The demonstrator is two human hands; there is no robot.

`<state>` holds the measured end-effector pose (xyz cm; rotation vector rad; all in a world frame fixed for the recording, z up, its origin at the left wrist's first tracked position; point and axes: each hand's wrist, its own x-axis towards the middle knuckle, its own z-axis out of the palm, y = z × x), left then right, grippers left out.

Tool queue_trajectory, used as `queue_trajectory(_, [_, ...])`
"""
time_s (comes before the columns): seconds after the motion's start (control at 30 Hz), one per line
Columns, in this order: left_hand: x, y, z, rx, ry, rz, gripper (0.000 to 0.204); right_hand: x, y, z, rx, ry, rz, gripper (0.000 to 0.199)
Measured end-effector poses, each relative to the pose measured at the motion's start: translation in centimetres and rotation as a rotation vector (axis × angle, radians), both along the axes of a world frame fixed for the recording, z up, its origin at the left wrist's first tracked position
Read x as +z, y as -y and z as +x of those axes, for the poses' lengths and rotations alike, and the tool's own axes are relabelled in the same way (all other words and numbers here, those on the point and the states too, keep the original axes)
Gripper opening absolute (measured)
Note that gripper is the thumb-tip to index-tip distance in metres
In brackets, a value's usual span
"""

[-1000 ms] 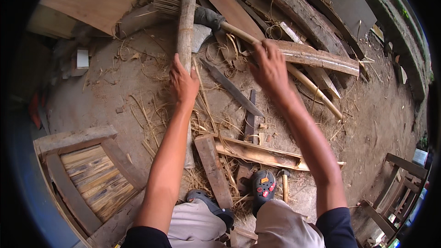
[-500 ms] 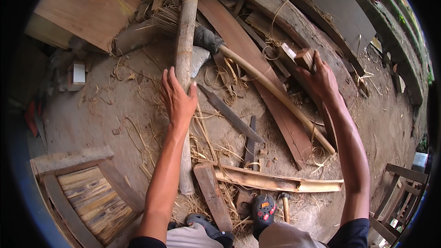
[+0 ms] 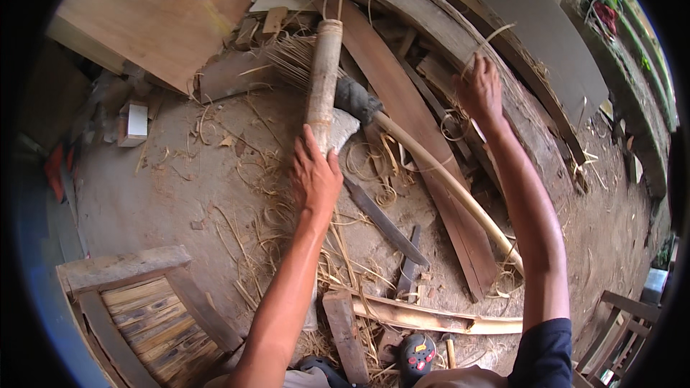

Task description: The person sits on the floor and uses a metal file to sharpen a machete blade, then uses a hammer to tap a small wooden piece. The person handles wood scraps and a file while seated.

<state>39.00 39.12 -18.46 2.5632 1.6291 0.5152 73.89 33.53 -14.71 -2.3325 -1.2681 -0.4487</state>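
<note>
Nearest the person, a wooden frame is lying on the dirt floor. The left hand is pressing flat, fingers extended, on a bamboo pole lying lengthwise among shavings. Farther off, the right hand is pinching thin bamboo strips, lifting them. Keeping the pole pinned firmly would probably help the strips pull cleanly. No containers are showing.
</note>
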Motion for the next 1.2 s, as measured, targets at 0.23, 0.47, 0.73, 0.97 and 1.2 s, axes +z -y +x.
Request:
queue_trajectory(0.23, [0.3, -0.2, 0.1, 0.017, -0.041, -0.048, 0.068, -3.8, -6.9, -10.2, 0.281, -0.102, -0.041, 0.068])
queue_trajectory(0.47, [0.4, -0.1, -0.3, 0.013, 0.038, -0.078, 0.069, -4.8, -7.6, -11.3, 0.133, -0.125, 0.044, 0.075])
queue_trajectory(0.73, [2.2, -2.0, -3.0, 0.094, 0.359, -0.215, 0.066, -3.6, -7.7, -12.1, 0.110, -0.184, 0.072, 0.073])
queue_trajectory(0.97, [3.0, -7.9, -5.0, 0.175, 0.359, 0.020, 0.060, -3.4, -8.0, -12.0, 0.101, -0.171, 0.033, 0.075])
queue_trajectory(1.2, [1.6, -18.7, -4.0, 0.146, 0.403, 0.007, 0.052, -3.2, -8.5, -12.2, 0.081, -0.168, -0.012, 0.076])
